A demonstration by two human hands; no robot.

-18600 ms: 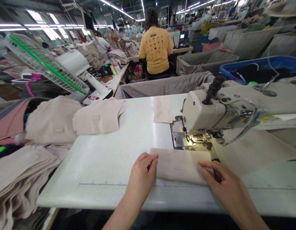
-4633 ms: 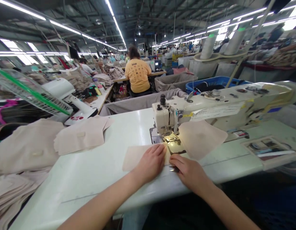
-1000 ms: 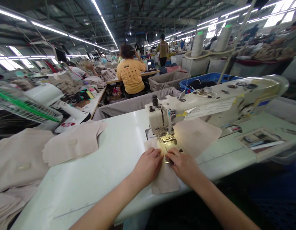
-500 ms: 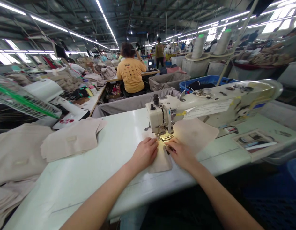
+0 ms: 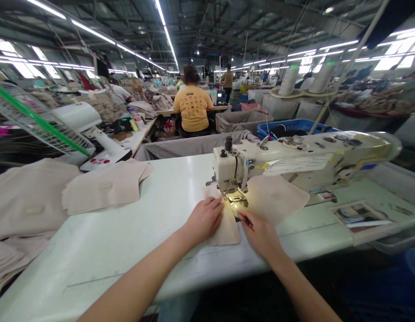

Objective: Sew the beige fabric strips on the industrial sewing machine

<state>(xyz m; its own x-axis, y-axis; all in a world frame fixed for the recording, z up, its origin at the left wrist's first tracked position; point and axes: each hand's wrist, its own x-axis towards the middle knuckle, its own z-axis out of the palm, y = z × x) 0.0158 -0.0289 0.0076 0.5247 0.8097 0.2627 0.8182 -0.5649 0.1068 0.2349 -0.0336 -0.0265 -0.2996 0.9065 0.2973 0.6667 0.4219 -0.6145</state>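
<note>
On the pale sewing table, a beige fabric piece [image 5: 226,230] lies beneath the presser foot of the sewing machine [image 5: 227,167]. My left hand [image 5: 205,219] rests on that piece left of the foot, fingers stretched forward and lying on the cloth. To the right of the needle area, my right hand [image 5: 260,230] is closed in a pinch by the fabric's edge. Something small and dark shows at its fingertips, too unclear to name. A lamp lights the metal plate [image 5: 237,199] at the foot. More beige fabric [image 5: 277,194] spreads behind, partly under the machine arm.
Stacked beige fabric pieces [image 5: 105,190] lie at the table's left, beside a white fan [image 5: 93,134]. A tray [image 5: 360,219] of small tools is set into the right side. Behind stand a blue basket [image 5: 294,127], thread cones [image 5: 288,80] and a seated person in yellow [image 5: 193,107].
My right hand has shifted back toward me and slightly right, away from the presser foot. My left hand stays on the fabric. The camera view has turned slightly.
</note>
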